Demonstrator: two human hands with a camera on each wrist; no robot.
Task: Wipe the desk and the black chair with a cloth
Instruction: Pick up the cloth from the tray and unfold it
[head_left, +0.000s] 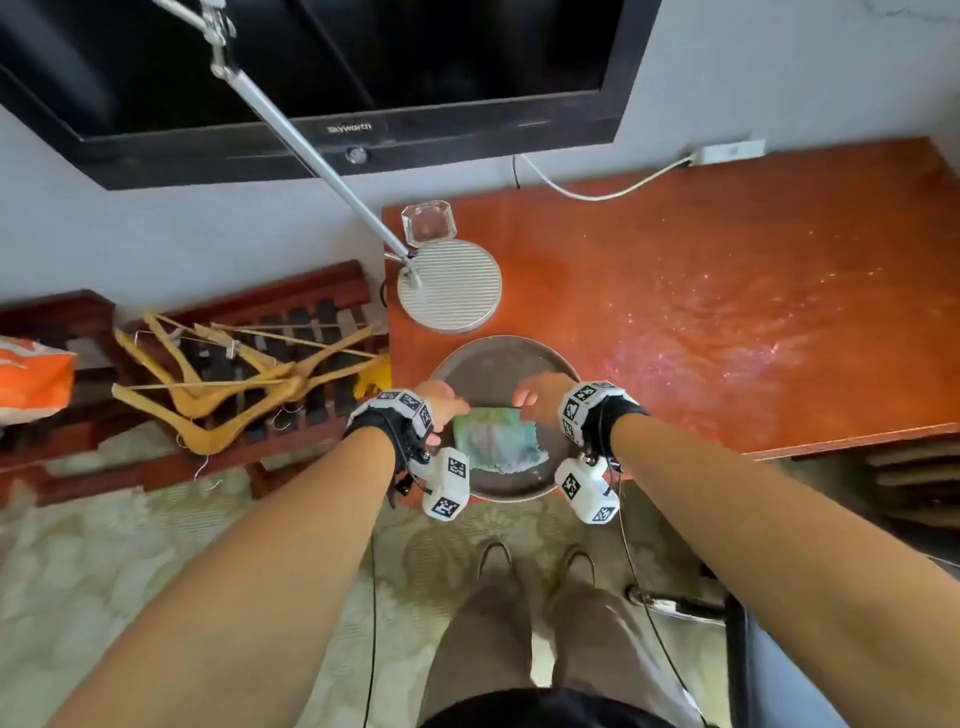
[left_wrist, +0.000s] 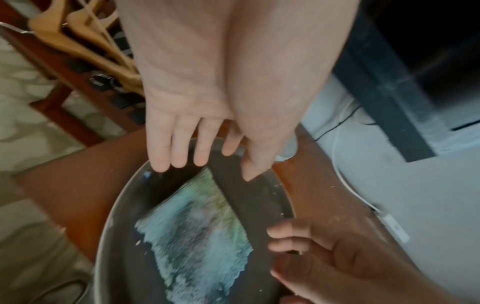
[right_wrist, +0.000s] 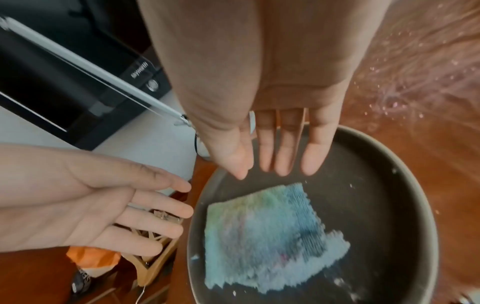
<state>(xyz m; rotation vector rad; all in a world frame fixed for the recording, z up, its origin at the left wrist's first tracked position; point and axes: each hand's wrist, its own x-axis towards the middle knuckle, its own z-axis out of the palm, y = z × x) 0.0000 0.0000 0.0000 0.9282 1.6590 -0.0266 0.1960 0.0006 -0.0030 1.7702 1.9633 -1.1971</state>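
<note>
A blue-green cloth (head_left: 493, 439) (left_wrist: 197, 232) (right_wrist: 265, 232) lies flat in a round grey basin (head_left: 498, 344) (left_wrist: 111, 216) (right_wrist: 405, 164). The basin sits at the front left corner of the orange-red desk (head_left: 727, 270) and overhangs its front edge. My left hand (head_left: 441, 402) (left_wrist: 207, 156) hovers over the basin's left rim, fingers straight, holding nothing. My right hand (head_left: 540, 397) (right_wrist: 262, 164) hovers over the far side of the basin, also flat and empty. Neither hand touches the cloth. White specks (head_left: 753, 343) are scattered over the desk to the right.
A round lamp base (head_left: 449, 286) with its slanted arm and a glass ashtray (head_left: 428, 223) stand behind the basin. A TV (head_left: 311, 78) hangs on the wall. Wooden hangers (head_left: 234, 384) lie on a rack to the left. A white cable (head_left: 597, 193) runs along the back.
</note>
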